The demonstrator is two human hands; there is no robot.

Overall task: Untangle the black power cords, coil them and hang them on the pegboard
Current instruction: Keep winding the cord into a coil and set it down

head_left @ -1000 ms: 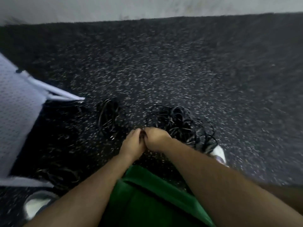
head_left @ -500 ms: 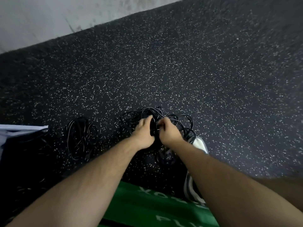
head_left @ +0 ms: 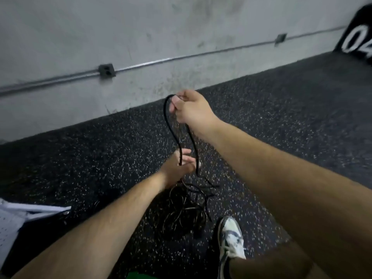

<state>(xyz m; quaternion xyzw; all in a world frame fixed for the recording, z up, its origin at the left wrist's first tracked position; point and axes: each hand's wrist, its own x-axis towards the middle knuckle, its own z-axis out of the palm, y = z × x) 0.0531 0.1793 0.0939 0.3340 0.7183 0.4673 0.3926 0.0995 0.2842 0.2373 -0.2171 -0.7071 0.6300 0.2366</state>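
Note:
A tangled pile of black power cords (head_left: 185, 212) lies on the speckled black floor in front of my shoe. My right hand (head_left: 191, 109) is raised above it, pinching the top of a loop of black cord (head_left: 171, 125) that hangs down in two strands. My left hand (head_left: 177, 168) sits lower, just above the pile, fingers loosely curled around one of the hanging strands. The white perforated pegboard (head_left: 10, 224) shows at the left edge, partly cut off.
A grey concrete wall (head_left: 141, 33) with a conduit and two outlet boxes (head_left: 106, 70) runs along the back. My white and dark shoe (head_left: 231, 238) stands right of the pile. A black object marked with white digits (head_left: 356, 41) sits at the far right.
Both hands were together down at the pile. My right hand has lifted a cord loop up, my left stays low on the strand, and the view has tilted up to the wall.

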